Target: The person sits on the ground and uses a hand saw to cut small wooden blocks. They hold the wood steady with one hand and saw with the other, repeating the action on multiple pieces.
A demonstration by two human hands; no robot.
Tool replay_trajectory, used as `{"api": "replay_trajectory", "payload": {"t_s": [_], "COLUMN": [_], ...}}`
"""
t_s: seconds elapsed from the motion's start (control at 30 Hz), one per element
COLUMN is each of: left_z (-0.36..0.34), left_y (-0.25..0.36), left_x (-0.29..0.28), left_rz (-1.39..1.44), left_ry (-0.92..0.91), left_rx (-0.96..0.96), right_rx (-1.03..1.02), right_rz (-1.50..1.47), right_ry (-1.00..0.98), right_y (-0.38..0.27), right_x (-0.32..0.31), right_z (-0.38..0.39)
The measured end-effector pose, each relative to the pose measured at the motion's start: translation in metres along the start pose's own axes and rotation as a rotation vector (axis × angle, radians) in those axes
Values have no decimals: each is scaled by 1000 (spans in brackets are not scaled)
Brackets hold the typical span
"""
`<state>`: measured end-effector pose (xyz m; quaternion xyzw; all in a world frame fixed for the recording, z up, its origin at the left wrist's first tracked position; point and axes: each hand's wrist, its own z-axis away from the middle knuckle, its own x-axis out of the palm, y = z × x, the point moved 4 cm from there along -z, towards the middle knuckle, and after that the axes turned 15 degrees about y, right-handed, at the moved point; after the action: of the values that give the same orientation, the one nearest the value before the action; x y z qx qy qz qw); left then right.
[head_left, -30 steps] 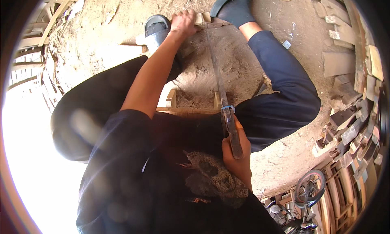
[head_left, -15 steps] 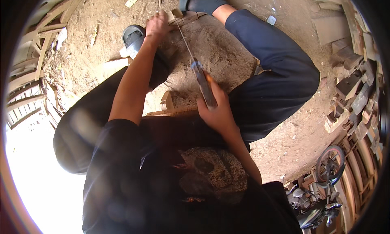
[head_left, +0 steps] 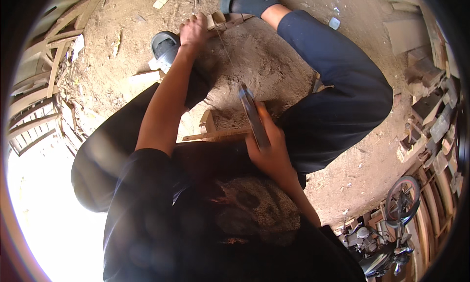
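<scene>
My right hand [head_left: 271, 149] is closed around the dark handle of a handsaw [head_left: 252, 113]. Its thin blade, seen almost edge-on, runs away from me toward a piece of wood [head_left: 216, 20] on the ground. Beside the blade's far end, my left hand [head_left: 193, 31] is closed on the wood and presses it down; the hand hides part of the piece. Whether the teeth are in a cut is too small to tell. The wood lies between my two feet, each in a dark shoe [head_left: 165, 46].
Nearer my body lie a wooden strip [head_left: 215, 135] and a small wood block [head_left: 207, 120]. A pale offcut [head_left: 147, 77] is by my left foot. Piled wood scraps [head_left: 431, 111] line the right side, with a motorcycle [head_left: 377, 243] at the lower right.
My right hand has drawn the saw back toward my body and slightly right. My left hand still holds the wood; the whole view has shifted a little.
</scene>
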<state>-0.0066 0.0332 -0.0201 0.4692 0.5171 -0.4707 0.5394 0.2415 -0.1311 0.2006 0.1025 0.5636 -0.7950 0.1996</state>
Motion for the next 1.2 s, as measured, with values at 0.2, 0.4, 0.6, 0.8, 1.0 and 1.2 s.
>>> {"api": "replay_trajectory", "payload": {"t_s": [0.2, 0.4, 0.6, 0.8, 1.0, 1.2], "left_z": [-9, 3, 0, 4, 11, -4], "left_y": [8, -2, 1, 1, -8, 10], "left_x": [-3, 0, -5, -3, -7, -1], "left_rz": [45, 9, 40, 32, 68, 58], "left_ry": [-2, 4, 64, 27, -1, -16], "left_rx": [9, -28, 8, -15, -84, -22], "right_rx": [79, 26, 12, -32, 80, 25], "right_rz": [47, 13, 30, 49, 1, 140], "right_ry": [-66, -37, -29, -31, -51, -62], "right_y": [1, 12, 17, 11, 8, 10], "right_x": [-5, -6, 25, -1, 13, -26], "right_z": [4, 12, -33, 8, -20, 21]}}
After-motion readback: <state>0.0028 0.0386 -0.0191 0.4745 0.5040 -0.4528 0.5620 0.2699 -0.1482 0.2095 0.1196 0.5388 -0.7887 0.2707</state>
